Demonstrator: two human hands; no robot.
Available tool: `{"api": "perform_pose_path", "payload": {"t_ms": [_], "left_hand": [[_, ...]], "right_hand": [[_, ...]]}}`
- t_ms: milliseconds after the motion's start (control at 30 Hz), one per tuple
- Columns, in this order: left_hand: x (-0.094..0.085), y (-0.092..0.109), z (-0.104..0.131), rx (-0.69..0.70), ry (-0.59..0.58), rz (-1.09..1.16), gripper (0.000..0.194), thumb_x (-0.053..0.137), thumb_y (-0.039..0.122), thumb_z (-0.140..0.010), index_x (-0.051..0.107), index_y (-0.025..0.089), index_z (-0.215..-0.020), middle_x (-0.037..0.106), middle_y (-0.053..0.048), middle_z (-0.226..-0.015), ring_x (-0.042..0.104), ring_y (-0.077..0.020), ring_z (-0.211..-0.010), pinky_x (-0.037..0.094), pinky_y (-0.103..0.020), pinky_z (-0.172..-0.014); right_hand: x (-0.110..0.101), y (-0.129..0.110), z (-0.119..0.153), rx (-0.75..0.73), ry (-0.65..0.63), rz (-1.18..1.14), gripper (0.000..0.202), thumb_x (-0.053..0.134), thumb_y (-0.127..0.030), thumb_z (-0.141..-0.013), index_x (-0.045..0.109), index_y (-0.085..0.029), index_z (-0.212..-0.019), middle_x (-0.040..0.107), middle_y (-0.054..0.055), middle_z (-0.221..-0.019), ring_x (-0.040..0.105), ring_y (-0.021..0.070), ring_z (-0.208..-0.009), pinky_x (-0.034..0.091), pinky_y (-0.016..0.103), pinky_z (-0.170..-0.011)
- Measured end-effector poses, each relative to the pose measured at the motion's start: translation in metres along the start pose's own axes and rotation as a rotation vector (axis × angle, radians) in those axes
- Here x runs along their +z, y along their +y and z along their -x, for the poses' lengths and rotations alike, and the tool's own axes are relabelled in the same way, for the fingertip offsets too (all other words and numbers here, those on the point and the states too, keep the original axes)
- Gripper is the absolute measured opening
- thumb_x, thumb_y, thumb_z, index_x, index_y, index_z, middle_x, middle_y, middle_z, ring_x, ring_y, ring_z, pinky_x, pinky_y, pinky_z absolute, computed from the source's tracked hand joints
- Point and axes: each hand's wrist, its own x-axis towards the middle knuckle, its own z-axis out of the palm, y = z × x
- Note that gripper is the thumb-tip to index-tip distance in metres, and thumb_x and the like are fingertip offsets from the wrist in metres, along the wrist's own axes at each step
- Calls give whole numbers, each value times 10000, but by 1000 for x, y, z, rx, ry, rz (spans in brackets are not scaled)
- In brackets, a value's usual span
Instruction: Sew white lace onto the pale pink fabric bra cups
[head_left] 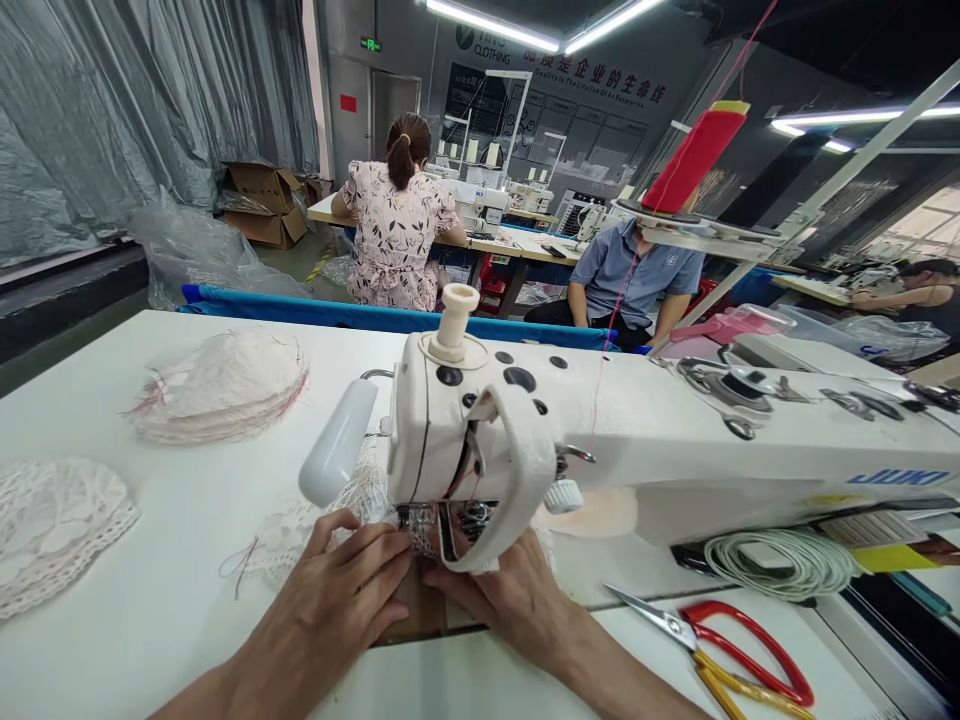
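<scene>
White lace fabric (289,535) lies under the head of a white sewing machine (675,420) and spreads out to its left. My left hand (349,575) has bent fingers closed on the lace just left of the presser foot area. On the other side, my right hand (521,600) reaches in beneath the machine head, its thumb pointing at the needle area. The white curved lever hides most of its fingertips, which seem to hold the same lace. Red thread runs down the machine head to the needle, which I cannot see clearly.
Stacked lace pieces (225,385) and another lace pile (60,535) lie to the left. Scissors (701,635) with red and yellow handles rest at right, near a coiled cord (780,562). A red thread cone (696,155) stands above. Two people sit beyond the table.
</scene>
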Motion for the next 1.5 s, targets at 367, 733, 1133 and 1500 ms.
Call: {"api": "perform_pose_path", "payload": {"t_ms": [367,733,1133,1500], "left_hand": [[1,-4,3,19,-34,-61,274,337,252,-985,602,194,-1023,676,-28,-1017,596,-175,-924,317,-410,-882],[4,-6,5,88,-9,-106,217,414,258,-967,602,168,-1028,694,-3,-921,581,-156,-850,320,-380,-824],[-41,-9,28,105,-139,-324,394,239,241,-1005,617,155,-941,672,-27,-837,575,-164,-765,358,-328,-721],[-32,3,0,136,-122,-199,232,412,17,-876,612,123,-926,660,-52,-864,587,-168,-767,429,-339,-759]], "right_hand": [[-6,-4,-1,-67,-32,-49,212,509,-421,-908,654,-288,-987,609,20,-770,512,168,-768,337,313,-728],[-4,0,0,-147,-182,-138,260,533,-377,-905,584,-214,-1102,657,21,-1043,545,180,-975,374,322,-793],[-5,-1,0,-149,-119,-164,200,532,-358,-911,609,-213,-1025,676,24,-1043,556,192,-950,329,374,-850],[-6,-3,-2,-170,-188,-96,230,540,-389,-900,605,-208,-1025,671,34,-1033,546,192,-960,331,377,-853]]}}
